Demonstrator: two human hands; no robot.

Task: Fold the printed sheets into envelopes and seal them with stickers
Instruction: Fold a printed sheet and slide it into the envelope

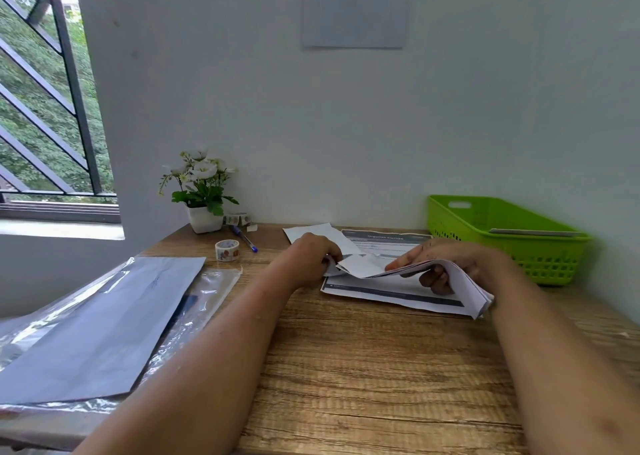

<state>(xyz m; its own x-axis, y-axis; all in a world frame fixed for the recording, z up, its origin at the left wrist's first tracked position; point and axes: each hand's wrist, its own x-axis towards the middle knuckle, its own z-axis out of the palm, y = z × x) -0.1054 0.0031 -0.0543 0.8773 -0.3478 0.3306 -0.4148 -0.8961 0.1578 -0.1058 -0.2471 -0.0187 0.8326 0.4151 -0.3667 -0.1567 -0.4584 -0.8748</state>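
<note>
i have both hands on the folded sheet (412, 269), lifted a little above the printed sheet (391, 290) that lies flat on the wooden table (346, 368). my left hand (311, 255) is pinched shut on the paper's left corner, and my right hand (450, 264) grips the thick folded edge, thumb underneath and fingers (403, 262) spread along the top. so the piece i am working sits right of centre on the table, near the green basket (502, 236).

my judgement is that the fold is mid-way and not yet creased. the layers at my right hand fan apart at the near edge, so if i press down now they may slide out of line and crease crooked. the left corner looks crumpled; pulling harder there could tear it.

the sticker roll (227, 249) stands well apart to the left, beside the pen (245, 239), with a second roll (237, 218) by the flower pot (204, 219). reaching for either means letting go with one hand, and the envelope could spring open. the plastic sleeves (104, 316) at the left lie close to my forearm and could be swept off.
</note>
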